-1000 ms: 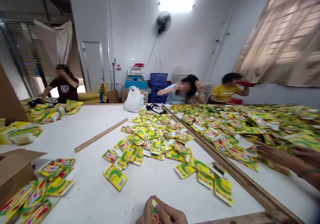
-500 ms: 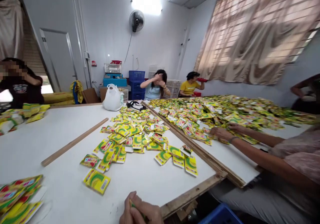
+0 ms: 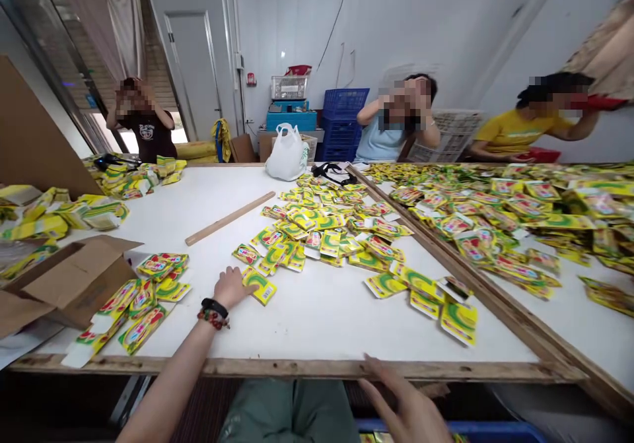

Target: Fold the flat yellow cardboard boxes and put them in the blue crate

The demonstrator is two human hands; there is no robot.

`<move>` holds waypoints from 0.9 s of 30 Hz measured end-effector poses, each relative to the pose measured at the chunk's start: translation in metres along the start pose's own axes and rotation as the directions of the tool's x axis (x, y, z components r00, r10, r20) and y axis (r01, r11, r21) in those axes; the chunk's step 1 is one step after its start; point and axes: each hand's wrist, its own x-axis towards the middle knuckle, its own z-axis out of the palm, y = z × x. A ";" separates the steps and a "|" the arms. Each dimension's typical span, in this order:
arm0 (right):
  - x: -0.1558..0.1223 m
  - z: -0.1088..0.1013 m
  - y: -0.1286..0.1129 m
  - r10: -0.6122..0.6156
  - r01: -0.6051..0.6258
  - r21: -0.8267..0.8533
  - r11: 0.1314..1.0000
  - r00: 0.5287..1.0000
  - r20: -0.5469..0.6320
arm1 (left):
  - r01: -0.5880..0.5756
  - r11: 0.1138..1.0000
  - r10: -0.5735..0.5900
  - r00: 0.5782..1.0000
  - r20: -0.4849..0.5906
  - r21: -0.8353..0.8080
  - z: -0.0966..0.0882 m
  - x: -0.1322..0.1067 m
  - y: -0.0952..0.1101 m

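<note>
My left hand (image 3: 232, 289), with a black band and beads at the wrist, rests on the white table (image 3: 307, 327). Its fingers are spread, and the thumb touches the edge of a yellow-green packet (image 3: 260, 287) lying flat. Over the table's front edge is my right hand (image 3: 409, 407), fingers apart and nothing between them. Beyond my left hand spreads a loose pile of similar packets (image 3: 302, 232). A smaller group of packets (image 3: 143, 298) lies left of my left forearm.
An open cardboard box (image 3: 94, 274) stands at the left. A wooden strip (image 3: 230, 218) lies on the table, and a wooden rail (image 3: 430, 238) separates a large packet heap (image 3: 510, 212) on the right. At the back is a white plastic bag (image 3: 286, 156). A blue crate (image 3: 495, 430) sits below the edge.
The view has swung left and down. My left hand now reaches out to the single packet. Earlier, closed fingers at the bottom held something green; now my right hand there is open.
</note>
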 end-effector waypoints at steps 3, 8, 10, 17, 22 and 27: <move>0.034 0.046 -0.058 -0.115 0.113 0.088 0.990 0.993 0.023 | -0.098 0.993 0.103 0.992 0.067 -0.062 0.009 0.010 0.002; 0.089 0.102 -0.124 -0.146 0.129 0.145 0.981 0.982 0.115 | -0.199 0.944 0.217 0.975 0.038 -0.263 0.022 -0.023 0.020; 0.096 0.112 -0.130 -0.207 0.163 0.280 0.946 0.969 0.134 | -0.244 0.883 0.259 0.966 -0.018 -0.400 0.024 -0.046 0.028; 0.073 0.129 -0.090 -0.210 0.024 0.814 0.580 0.970 0.121 | -0.202 0.390 0.261 0.960 -0.102 -0.899 0.065 -0.098 0.059; 0.058 0.116 -0.078 -0.075 -0.240 0.961 0.138 0.965 0.252 | -0.201 0.628 0.107 0.979 -0.173 -0.751 0.086 -0.103 0.089; 0.056 0.090 -0.083 0.296 -0.176 0.965 0.193 0.948 0.113 | -0.226 0.671 -0.008 0.950 -0.311 -0.707 0.106 -0.115 0.114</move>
